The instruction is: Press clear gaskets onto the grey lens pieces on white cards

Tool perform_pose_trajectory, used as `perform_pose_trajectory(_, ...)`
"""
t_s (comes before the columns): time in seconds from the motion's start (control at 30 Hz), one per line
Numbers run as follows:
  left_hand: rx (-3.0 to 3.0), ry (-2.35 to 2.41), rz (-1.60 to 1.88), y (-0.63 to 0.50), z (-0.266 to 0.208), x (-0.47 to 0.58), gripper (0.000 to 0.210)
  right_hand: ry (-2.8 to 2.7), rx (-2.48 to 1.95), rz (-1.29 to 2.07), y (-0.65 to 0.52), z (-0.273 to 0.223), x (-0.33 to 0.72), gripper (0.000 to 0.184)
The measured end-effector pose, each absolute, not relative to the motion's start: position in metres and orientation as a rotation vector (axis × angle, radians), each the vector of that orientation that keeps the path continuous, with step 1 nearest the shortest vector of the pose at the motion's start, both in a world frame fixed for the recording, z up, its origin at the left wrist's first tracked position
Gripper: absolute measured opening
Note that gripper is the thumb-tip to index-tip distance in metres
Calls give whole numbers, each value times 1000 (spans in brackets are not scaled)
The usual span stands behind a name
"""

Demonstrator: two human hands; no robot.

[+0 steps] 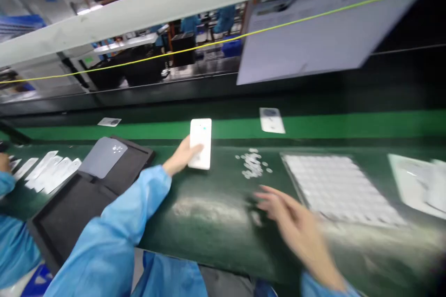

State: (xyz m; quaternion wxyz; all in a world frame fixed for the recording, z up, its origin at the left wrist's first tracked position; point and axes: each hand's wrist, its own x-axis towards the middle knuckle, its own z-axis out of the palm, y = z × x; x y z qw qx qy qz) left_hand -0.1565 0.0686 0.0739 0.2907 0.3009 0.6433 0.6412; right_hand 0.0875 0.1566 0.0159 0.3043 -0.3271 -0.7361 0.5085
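Observation:
My left hand (183, 155) grips a white rectangular panel (205, 137), phone-sized, by its lower left side, above the green bench. A tiny greenish spot shows near its top. My right hand (291, 220) is blurred by motion, its fingers stretched out leftward with no held thing visible. Just beyond its fingertips lies a loose pile of small white rings (252, 164). A small whitish blur (257, 218) shows below the fingers; I cannot make out what it is. To the right of the pile, a tray of white pieces in rows (341, 188) rests on the bench.
Left of me, a black tray (66, 222) carries a grey sheet (102, 158). Beyond it lie several white strips (52, 171), near another person's sleeve (16, 236). Printed cards (272, 120) sit on the green belt (313, 127). A yellow cord (209, 44) and hanging paper (306, 32) cross ahead.

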Motion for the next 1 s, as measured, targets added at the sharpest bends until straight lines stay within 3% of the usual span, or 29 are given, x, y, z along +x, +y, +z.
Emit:
perform_pose_trajectory(0.13, 740, 1560, 1672, 13, 38, -88, 46, -1943, -580, 1797, 106, 18, 66, 59)
perform_pose_trajectory(0.27, 626, 1522, 1771, -16, 28, -80, 48, -1984, -440, 1929, 78, 13, 50, 49)
perform_pose_trajectory(0.4, 491, 1326, 1821, -1, 39, -101, 68, -2047, -407, 1979, 78, 13, 48, 46)
perform_pose_trajectory(0.5, 425, 1276, 1770, 24, 44, -120, 69, -2187, -447, 1758, 102, 18, 48, 40)
perform_pose_trajectory(0.7, 460, 1371, 1671, 57, 32, -151, 64, -2228, -820, 720, 186, 10, 65, 29)
perform_pose_trajectory(1.0, 599, 1380, 1529, 54, 21, -150, 61, -2349, -889, 562, 229, -12, 65, 24)
